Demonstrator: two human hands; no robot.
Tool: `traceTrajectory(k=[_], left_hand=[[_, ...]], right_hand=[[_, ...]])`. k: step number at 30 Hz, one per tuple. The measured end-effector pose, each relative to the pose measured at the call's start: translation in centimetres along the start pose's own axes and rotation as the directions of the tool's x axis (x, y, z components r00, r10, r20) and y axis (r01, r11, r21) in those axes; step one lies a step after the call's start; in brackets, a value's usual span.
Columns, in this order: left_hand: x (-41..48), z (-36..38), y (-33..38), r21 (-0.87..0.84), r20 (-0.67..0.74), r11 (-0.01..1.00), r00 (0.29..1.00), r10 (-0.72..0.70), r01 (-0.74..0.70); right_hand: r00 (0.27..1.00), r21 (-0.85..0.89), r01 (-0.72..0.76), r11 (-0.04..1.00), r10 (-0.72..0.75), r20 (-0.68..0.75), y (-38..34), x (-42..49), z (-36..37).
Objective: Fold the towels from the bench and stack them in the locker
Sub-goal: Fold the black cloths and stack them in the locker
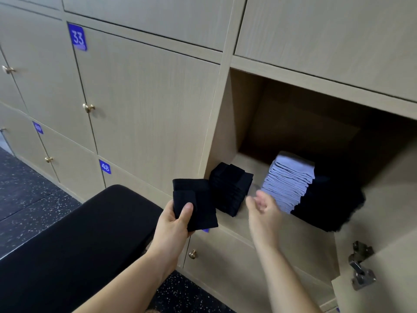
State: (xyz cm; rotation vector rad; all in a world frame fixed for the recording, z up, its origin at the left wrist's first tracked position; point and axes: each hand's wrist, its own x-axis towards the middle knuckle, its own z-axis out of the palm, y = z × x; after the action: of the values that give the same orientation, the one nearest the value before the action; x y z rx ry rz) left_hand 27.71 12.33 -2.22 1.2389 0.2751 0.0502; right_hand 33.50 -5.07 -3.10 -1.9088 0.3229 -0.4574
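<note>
The black bench (79, 245) stands in front of the locker (243, 123), to its left. Just before the locker's opening, the left hand (173, 224) grasps a folded black towel (196, 199), thumb on top. The right hand (262, 211) is blurred at the locker's edge, fingers loose and holding nothing. Inside the locker are a black stack (230, 188) at the left, a pale blue stack (288, 184) in the middle and a dark pile (327, 199) at the right.

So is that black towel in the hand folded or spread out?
Folded: the black towel is a small layered rectangle, gripped by the left hand.
</note>
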Motion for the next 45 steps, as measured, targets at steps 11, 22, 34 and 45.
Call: traceTrajectory(k=[11,22,34,45], left_hand=[[-3.7,2.1,0.4,0.012,-0.035,1.000,0.999,-0.011,0.012],[-3.3,1.5,1.9,0.223,0.007,0.974,1.000,-0.027,0.024],[0.0,2.3,-0.1,0.401,0.077,0.898,0.984,0.162,-0.180],[6.7,2.4,-0.9,0.530,0.277,0.806,0.952,0.128,-0.263]], right_hand=[[0.933,0.437,-0.349,0.829,0.266,0.241,-2.0,-9.8,-0.8],[0.928,0.480,-0.356,0.802,0.243,0.281,-2.3,-7.5,-5.1],[0.965,0.400,-0.262,0.878,0.242,0.100,-2.2,-5.8,-2.6],[0.939,0.573,-0.289,0.767,0.345,0.012,-4.0,4.2,1.3]])
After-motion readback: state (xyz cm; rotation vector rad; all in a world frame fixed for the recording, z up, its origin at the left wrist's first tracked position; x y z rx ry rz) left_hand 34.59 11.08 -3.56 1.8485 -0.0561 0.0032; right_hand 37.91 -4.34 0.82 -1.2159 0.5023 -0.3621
